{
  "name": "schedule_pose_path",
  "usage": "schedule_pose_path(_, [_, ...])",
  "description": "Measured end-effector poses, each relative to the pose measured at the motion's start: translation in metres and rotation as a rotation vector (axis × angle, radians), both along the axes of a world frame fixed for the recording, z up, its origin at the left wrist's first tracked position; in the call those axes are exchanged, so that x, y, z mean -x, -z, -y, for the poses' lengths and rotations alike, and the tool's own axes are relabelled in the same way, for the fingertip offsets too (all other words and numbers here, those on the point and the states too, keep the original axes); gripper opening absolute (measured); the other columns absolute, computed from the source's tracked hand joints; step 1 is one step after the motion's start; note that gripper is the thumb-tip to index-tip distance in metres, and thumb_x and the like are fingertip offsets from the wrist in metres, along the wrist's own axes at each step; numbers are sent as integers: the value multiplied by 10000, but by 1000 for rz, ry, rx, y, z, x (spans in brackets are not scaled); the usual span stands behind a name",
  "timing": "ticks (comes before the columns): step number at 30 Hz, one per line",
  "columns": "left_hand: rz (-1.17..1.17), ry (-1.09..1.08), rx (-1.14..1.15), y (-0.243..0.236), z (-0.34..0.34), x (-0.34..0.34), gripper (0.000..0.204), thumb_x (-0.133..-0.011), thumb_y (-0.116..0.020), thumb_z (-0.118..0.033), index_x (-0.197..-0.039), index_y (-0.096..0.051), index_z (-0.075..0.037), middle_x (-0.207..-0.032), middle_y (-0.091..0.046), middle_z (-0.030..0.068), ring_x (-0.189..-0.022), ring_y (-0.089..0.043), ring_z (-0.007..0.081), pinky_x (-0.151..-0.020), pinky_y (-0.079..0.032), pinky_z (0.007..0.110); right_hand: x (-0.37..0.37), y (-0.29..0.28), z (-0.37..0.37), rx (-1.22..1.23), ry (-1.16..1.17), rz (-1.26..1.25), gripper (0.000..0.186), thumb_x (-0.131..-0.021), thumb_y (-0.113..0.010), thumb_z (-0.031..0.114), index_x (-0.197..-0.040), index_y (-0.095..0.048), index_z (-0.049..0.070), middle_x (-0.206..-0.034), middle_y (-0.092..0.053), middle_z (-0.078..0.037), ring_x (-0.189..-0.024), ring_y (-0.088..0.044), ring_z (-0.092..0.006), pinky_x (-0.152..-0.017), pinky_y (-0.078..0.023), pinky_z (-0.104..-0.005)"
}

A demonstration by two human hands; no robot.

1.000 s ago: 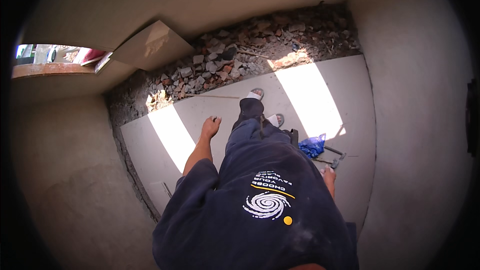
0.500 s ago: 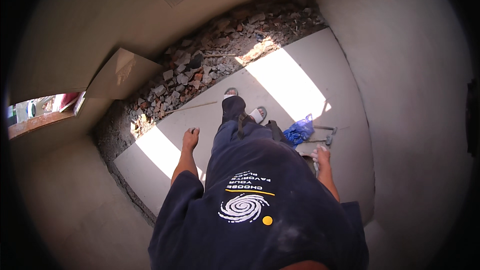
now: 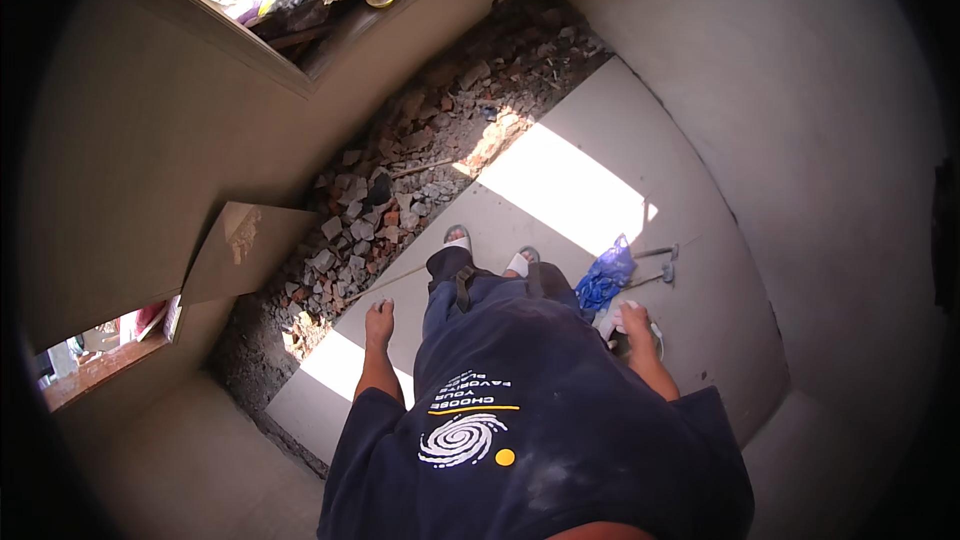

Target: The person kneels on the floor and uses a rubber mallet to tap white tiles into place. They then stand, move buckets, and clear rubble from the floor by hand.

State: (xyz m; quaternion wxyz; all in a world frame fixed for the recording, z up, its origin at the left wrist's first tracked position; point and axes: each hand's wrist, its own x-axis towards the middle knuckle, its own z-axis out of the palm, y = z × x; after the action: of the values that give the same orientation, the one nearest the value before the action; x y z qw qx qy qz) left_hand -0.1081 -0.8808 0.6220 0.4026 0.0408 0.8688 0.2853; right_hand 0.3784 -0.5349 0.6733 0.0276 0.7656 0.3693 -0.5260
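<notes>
My left hand [image 3: 380, 320] hangs beside my dark trousers, fingers loosely curled and apart, empty. My right hand [image 3: 634, 324], with pale, dusty fingertips, hangs at the other side, fingers apart, over a partly hidden round grey container [image 3: 650, 344] and a white item I cannot make out; I cannot tell if it touches them. Just beyond lie a crumpled blue plastic bag [image 3: 603, 275] and two hammer-like tools [image 3: 662, 275] with slim handles. My sandalled feet [image 3: 458, 240] stand on large pale boards [image 3: 690, 190], near a thin stick [image 3: 390, 282] at the rubble's edge.
A strip of broken brick and concrete rubble [image 3: 360, 220] runs along the far wall. A leaning board [image 3: 250, 250] is propped beside a low opening [image 3: 105, 350]. A window [image 3: 270, 0] with clutter is above. Plastered walls [image 3: 820, 180] close in on the sides.
My view has swung, bringing more of the upper window in and tilting the floor. My right hand has come more fully into sight beside the blue bag; both hands still hang low.
</notes>
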Motion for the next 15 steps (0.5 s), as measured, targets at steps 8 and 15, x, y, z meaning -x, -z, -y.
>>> schedule_pose_path(8, [38,-52,36,0,2,85,336,-877,-600,-287,-1018,-664,11,-732,-586,27,-592,-495,119,-544,-403,290,95,9,-28,-73,6,-87,379,-924,-593,310,-1157,-606,11,-886,-676,-98,-680,-666,-183,-530,-476,-294])
schedule_pose_path(15, [-156,89,35,2,-91,119,418,-905,-573,-333,-1065,-642,48,-880,-648,75,-773,-568,142,-684,-453,292,90,28,-87,-3,-66,23,318,-918,-598,280,-1064,-645,2,-771,-655,-84,-636,-632,-181,-536,-488,-311])
